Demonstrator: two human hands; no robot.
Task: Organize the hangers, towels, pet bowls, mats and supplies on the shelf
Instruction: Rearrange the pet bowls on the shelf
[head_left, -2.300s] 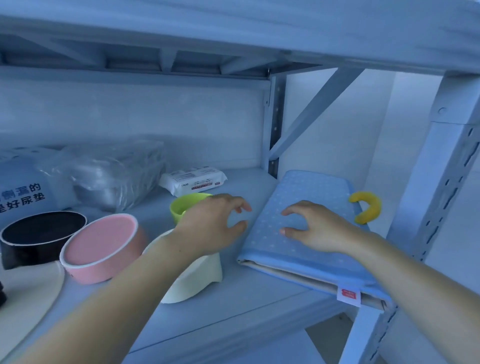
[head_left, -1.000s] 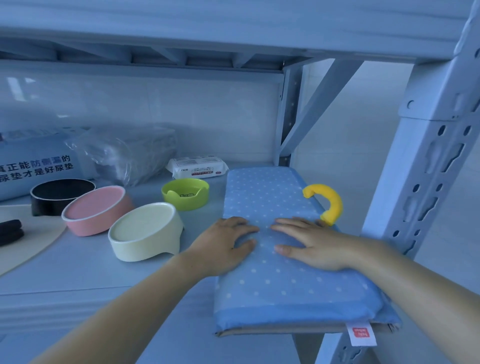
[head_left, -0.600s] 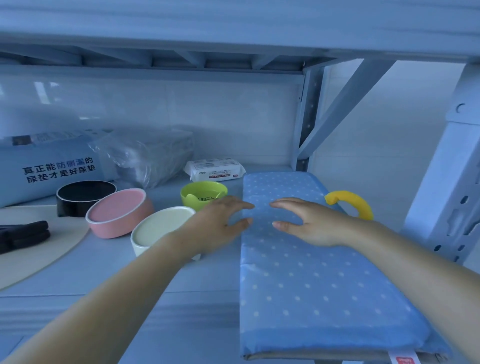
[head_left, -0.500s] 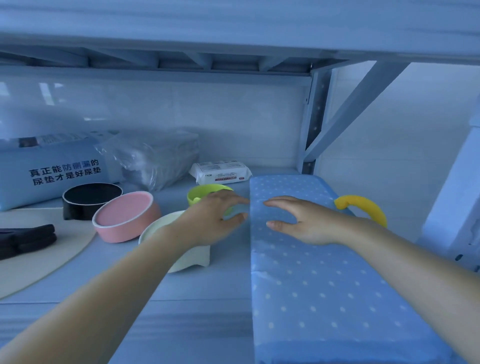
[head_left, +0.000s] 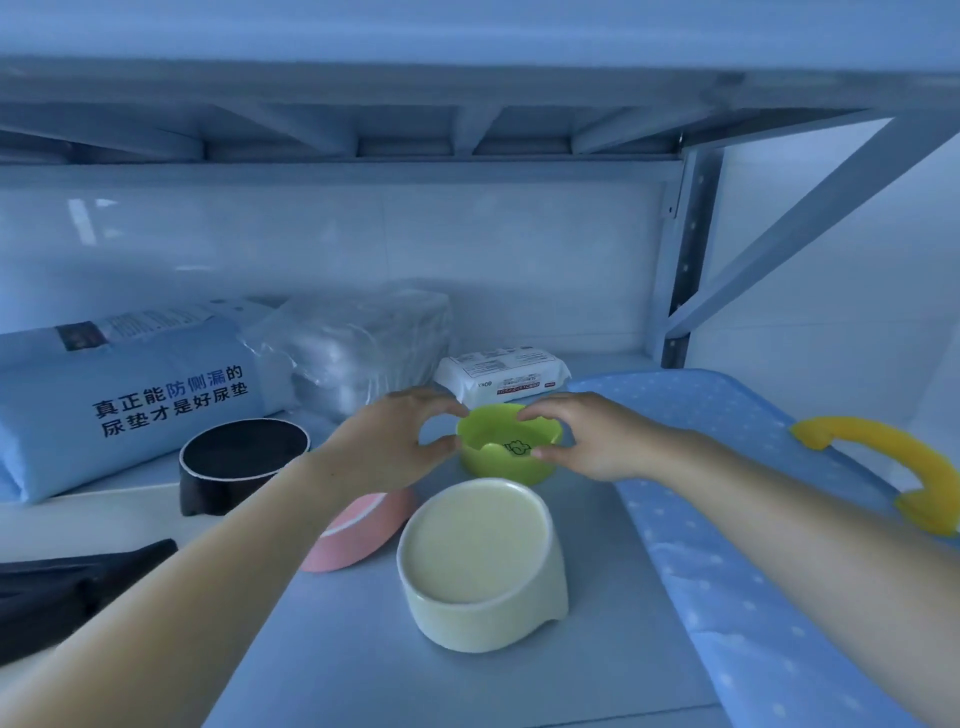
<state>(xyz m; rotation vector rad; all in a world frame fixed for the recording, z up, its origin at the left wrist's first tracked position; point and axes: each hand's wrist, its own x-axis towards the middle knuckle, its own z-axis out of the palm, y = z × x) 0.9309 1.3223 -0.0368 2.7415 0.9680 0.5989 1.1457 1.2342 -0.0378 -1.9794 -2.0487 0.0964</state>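
Left hand (head_left: 387, 444) and right hand (head_left: 589, 441) pinching green bowl (head_left: 511, 457) at frame centre, cream bowl (head_left: 478, 566) below it, dotted mat (head_left: 748, 623) lower right

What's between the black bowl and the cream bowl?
The pink bowl, partly hidden by the left forearm, sits between the black bowl and the cream bowl; the head view shows it.

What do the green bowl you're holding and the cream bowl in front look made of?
Small lime-green bowl: probably moulded plastic, thin wall, dull satin surface, black printed mark inside. Tall cream bowl: thick rim, smooth even sheen, looks like ceramic or heavy melamine; cannot tell which.
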